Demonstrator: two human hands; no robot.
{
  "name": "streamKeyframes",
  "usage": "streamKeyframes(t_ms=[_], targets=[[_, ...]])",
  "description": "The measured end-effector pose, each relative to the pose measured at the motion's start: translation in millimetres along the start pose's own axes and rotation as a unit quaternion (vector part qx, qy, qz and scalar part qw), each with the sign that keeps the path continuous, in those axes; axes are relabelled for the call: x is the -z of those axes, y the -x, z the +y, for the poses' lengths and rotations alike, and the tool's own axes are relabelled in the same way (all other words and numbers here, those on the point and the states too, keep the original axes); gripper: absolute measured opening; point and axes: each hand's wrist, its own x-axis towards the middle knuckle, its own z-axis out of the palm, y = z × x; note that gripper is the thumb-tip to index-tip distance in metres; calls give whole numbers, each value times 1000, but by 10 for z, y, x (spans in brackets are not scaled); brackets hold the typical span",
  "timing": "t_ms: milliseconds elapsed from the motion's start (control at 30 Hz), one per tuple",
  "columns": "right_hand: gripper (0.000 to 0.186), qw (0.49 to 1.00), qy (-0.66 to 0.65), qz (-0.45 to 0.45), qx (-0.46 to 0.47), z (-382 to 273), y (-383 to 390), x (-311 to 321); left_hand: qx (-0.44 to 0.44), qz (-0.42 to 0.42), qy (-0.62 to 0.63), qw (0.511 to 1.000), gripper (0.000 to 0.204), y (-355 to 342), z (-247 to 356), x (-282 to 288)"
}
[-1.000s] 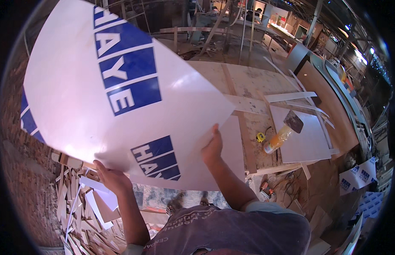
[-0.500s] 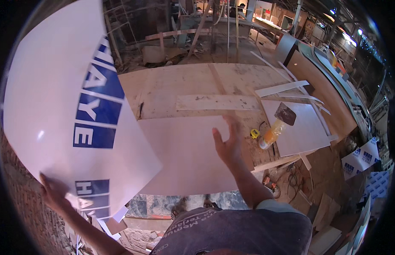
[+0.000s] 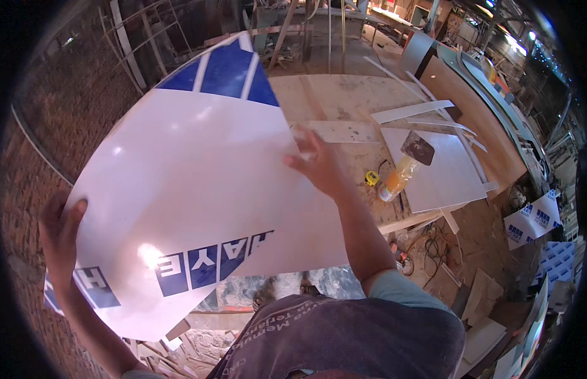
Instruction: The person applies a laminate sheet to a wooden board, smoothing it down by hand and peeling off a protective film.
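A large, glossy white sheet with blue printed blocks is tilted over the left part of the workbench. My left hand grips its left edge, with the thumb on the upper face and the fingers hidden behind. My right hand is beside the sheet's right edge, fingers apart and holding nothing; whether a fingertip touches the edge I cannot tell. Beneath the raised sheet, another plain pale sheet lies on the bench, partly covered.
On the wooden bench are a yellow tape measure, a bottle with orange contents topped by a dark square piece, and a smaller white panel. White strips lie behind. Cables and offcuts litter the floor.
The printed sheet has turned and swung rightward, covering more of the bench. My left hand has risen with its edge; my right hand has moved up and left to the sheet's right edge.
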Motion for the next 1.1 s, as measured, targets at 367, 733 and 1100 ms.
streamKeyframes(t_ms=[367, 733, 1100], targets=[[30, 958, -215, 93, -163, 824, 826, -110, 31, -136, -107, 985, 72, -749, 201, -747], [43, 906, 417, 79, 3, 1956, 1061, 1281, 239, 235, 164, 928, 70, 540, -1416, -416], [48, 918, -207, 187, -281, 1596, 1126, 1126, 563, 81, 625, 536, 60, 1994, -2030, -2713]])
